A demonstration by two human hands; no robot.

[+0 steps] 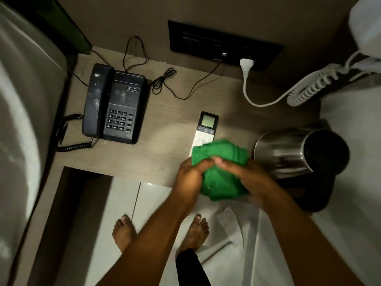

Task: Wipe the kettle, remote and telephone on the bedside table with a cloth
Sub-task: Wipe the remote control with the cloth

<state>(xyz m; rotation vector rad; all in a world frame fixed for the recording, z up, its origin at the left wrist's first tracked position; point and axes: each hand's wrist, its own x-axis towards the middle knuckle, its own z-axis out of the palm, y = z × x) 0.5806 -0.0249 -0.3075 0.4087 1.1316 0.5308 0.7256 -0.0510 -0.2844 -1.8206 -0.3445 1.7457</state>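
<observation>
Both hands (left (189, 172), right (241, 168)) bunch a crumpled green cloth (222, 172) over the remote's (205, 129) near end.

- The bunched green cloth (220, 166) hides the near end of the white remote with a lit screen (205, 131).
- Both hands are motion-blurred.
- The shiny steel kettle (288, 153) hides its own base.
- The white coiled cord (315, 83) leaves the frame's right edge.

A hotel-style bedroom. A wooden bedside table (165, 112) holds a black corded telephone (115, 106) at far left, beside a bed edge (24, 100). A dark wall switch panel (224, 43) sits beyond; a white wall-mounted appliance with coiled cord (313, 85) hangs far right.
</observation>
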